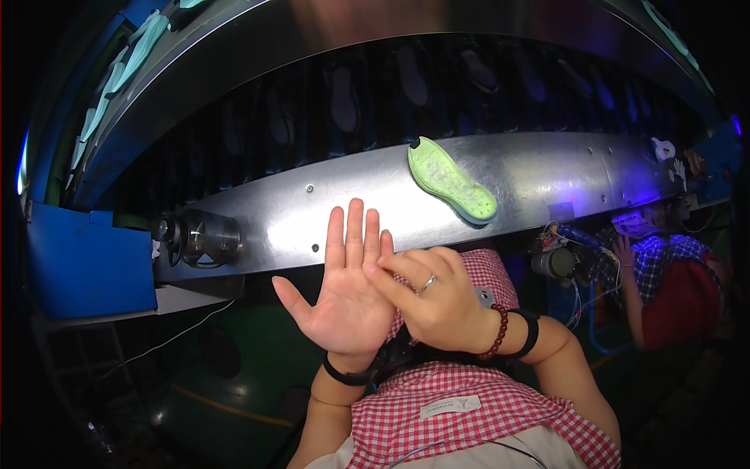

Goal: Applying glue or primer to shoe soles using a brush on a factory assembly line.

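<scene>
Head view, entry one: my left hand (349, 293), palm up, fingers spread flat, grip released and holding nothing. It sits just below the steel bench (531, 176).

Entry two: my right hand (437, 301), fingers loosely curled, fingertips touching the left palm; its grip grasps nothing that I can see. It wears a ring, with a bead bracelet at the wrist.

Entry three: a pale green shoe sole (451, 181), lying on the steel bench, above and to the right of both hands, well apart from them.

Step, as I judge it: a pause with hands off the work, one rubbing or checking the other. Reaching the sole would call for a stretch up and across the bench.

Hard to make out: dark soles on the belt beyond the bench, dim and blurred. A co-worker to the right of the bench is cut off by the rim. The red checked cloth (469, 410) hides my lap.
</scene>
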Demonstrator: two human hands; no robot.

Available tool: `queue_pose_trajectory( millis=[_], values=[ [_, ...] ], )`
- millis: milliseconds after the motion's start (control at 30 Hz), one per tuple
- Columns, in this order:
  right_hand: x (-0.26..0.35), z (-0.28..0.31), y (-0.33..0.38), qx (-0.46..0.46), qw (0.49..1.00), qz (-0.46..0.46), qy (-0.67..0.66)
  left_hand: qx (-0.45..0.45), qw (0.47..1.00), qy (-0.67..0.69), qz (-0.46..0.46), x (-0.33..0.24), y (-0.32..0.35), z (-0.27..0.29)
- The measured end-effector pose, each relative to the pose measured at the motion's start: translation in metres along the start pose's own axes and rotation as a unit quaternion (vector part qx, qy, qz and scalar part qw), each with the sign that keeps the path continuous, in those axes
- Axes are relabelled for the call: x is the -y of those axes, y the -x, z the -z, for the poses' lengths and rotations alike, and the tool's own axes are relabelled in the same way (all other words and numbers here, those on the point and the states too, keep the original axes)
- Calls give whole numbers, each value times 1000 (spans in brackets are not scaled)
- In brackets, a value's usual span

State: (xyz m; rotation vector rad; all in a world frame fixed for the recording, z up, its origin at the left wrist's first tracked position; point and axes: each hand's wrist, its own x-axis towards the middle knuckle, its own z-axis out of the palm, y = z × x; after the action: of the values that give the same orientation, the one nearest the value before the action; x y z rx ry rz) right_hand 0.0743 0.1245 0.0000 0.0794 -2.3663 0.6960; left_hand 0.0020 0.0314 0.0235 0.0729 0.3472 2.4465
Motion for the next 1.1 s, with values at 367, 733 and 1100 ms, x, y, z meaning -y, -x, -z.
queue_pose_trajectory(
  millis=[367,733,1100],
  values=[
    [-26,13,2,-29,974,-114,-195,64,996,-39,47,-4,1,-1],
    [-31,20,-9,-77,963,-96,-239,24,994,-56,92,4,4,-3],
    [-32,16,-26,-71,970,-82,-216,100,966,-176,158,8,7,-3]
  ],
)
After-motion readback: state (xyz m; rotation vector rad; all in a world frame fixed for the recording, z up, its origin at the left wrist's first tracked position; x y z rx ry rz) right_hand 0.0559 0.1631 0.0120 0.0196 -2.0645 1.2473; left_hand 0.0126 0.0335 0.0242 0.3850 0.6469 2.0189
